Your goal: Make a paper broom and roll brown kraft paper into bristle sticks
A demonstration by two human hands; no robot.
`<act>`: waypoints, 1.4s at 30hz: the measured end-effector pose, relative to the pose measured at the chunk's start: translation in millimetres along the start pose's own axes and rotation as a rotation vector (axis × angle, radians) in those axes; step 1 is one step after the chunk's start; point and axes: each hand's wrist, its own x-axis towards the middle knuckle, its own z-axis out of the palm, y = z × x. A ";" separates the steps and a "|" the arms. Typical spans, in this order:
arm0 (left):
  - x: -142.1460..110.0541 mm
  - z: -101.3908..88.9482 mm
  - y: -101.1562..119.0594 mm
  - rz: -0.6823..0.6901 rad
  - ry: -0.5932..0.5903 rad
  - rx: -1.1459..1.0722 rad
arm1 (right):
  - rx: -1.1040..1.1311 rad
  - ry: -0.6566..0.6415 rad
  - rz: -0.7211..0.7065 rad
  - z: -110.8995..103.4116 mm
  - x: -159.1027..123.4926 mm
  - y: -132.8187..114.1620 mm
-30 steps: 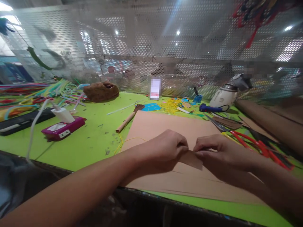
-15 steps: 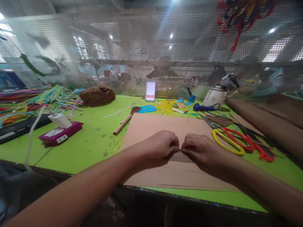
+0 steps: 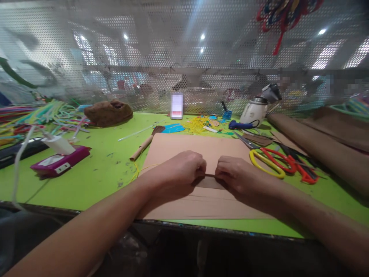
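Head view: your left hand [image 3: 188, 167] and right hand [image 3: 238, 175] face each other, thumbs and fingers closed in a pinch on a small brown paper piece [image 3: 210, 182]. It sits between them, just over the brown sheets [image 3: 196, 143] spread on the green bench [image 3: 106, 181]; its ends are hidden by your fingers.

Likely troubles: uneven pressure between the two pinches could skew the piece or crease it off line; pulling them apart could tear it. The sheets lie loose close to the front edge, so a dragging wrist might shift them. Yellow string [image 3: 148, 166] lies by your left forearm and could snag. Yellow-handled scissors [image 3: 268, 165] sit near your right wrist; a wide swing might knock them.
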 end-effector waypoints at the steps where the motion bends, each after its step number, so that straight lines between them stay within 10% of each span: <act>1: 0.0 0.2 -0.3 0.012 0.013 0.018 | -0.016 -0.006 -0.006 -1.1 0.0 -1.3; 36: -9.3 -2.7 23.5 0.152 0.017 0.282 | -0.403 -0.045 -0.030 -6.3 -16.7 -9.8; 42: -9.0 -0.8 24.9 0.154 0.024 0.301 | -0.078 0.100 0.025 -17.8 -10.5 -2.7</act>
